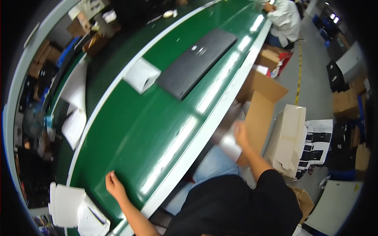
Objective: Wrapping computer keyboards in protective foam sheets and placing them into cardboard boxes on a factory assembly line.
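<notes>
My left hand [113, 185] hovers over the near left part of the green conveyor belt [130, 145], its fingers curled in with nothing seen sticking out. On the other side, my right hand [241, 131] is closed and blurred by motion beside an open cardboard box [262, 118]. Pale, translucent sheeting [230, 143] lies right by that hand; whether the fingers grip it is not clear. Farther up the belt rests a flat, dark grey panel-like device [199, 61]. Left of it is a small white packet or box [142, 75].
A white open carton [76, 208] sits at the belt's lower left. Right of me stand a closed tan carton [286, 141] and a black-and-white printed sheet [317, 143]. Another person [284, 19] in a light top is at the belt's far end. White sheets [75, 106] hang beyond the left rail.
</notes>
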The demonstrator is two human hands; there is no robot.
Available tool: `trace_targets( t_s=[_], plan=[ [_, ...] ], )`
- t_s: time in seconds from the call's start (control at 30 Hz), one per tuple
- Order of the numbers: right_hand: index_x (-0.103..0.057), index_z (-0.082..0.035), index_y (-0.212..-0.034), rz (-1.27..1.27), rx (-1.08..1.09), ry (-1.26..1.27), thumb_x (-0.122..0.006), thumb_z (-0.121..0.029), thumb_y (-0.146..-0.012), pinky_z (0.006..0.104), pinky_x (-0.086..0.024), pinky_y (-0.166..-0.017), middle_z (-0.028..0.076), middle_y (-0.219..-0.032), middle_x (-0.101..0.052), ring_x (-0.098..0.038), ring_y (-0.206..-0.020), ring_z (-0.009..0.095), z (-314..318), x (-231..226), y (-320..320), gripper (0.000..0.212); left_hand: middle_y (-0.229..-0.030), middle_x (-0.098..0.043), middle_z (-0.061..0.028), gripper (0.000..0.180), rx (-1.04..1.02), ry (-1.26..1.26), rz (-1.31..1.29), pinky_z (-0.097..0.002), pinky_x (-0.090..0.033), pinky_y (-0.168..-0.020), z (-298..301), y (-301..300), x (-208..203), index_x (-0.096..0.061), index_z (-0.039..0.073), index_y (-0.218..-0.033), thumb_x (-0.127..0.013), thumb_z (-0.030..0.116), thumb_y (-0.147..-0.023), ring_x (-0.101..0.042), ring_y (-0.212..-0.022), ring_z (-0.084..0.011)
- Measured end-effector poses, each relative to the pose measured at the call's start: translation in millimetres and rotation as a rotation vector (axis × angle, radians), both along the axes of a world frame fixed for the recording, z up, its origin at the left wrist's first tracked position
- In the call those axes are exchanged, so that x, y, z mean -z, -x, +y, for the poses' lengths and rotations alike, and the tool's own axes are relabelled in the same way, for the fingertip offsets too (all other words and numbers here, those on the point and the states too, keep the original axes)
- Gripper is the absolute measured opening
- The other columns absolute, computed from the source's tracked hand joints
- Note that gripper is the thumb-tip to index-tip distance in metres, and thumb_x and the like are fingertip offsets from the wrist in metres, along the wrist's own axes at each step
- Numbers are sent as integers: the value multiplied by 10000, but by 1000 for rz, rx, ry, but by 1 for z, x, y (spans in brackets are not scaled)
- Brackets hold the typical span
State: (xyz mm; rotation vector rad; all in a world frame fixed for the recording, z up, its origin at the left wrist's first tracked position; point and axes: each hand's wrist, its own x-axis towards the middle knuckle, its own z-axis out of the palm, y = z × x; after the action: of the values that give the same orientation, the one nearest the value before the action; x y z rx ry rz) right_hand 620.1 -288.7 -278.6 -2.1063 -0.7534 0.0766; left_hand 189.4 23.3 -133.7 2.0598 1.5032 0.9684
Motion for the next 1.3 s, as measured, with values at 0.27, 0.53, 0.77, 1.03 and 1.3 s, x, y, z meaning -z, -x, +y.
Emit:
trace_targets(
  t_s=[0.27, 0.53, 0.77, 1.03, 1.3],
  plan=[
    [-480, -65, -995, 69, -110, 963, -658, -289, -700, 398, -426, -773, 143, -1013, -487, -501, -913, 301, -15, 108, 69, 411, -703, -576, -65, 142, -158, -15, 258, -266, -405, -535, -18, 5, -7, -575, 24, -846, -482, 131, -842, -484, -551, -165],
    [-504, -73, -1016, 143, -91, 1084, -570, -132, -728, 430, -448, -739, 132, -993, -537, -543, -888, 292, 3, 138, 32, 302, -688, -574, -60, 132, -179, -55, 314, -277, -402, -526, -5, 11, 3, -581, 41, -842, -496, 142, -836, -479, -542, -169],
    [-564, -50, -895, 24, -131, 936, -437, -123, -792, 414, -465, -693, 152, -893, -592, -579, -786, 322, -6, 128, 16, 179, -709, -586, -62, 172, -191, -14, 353, -273, -417, -581, -13, 7, -10, -586, 42, -854, -482, 179, -851, -511, -610, -172],
    [-600, -16, -879, 329, -205, 881, -437, -132, -783, 399, -463, -679, 180, -854, -618, -588, -754, 329, -20, 95, -11, 222, -746, -599, -68, 204, -237, -35, 331, -275, -419, -608, -11, 21, -5, -586, 42, -853, -466, 206, -856, -521, -643, -183],
    [-599, -29, -828, 180, 111, 574, -427, -154, -804, 400, -458, -643, 155, -822, -630, -577, -704, 352, -10, 40, -28, 214, -756, -601, -70, 230, -327, -17, 282, -271, -415, -624, -7, 33, -6, -588, 35, -854, -460, 226, -855, -522, -654, -184]
  ],
)
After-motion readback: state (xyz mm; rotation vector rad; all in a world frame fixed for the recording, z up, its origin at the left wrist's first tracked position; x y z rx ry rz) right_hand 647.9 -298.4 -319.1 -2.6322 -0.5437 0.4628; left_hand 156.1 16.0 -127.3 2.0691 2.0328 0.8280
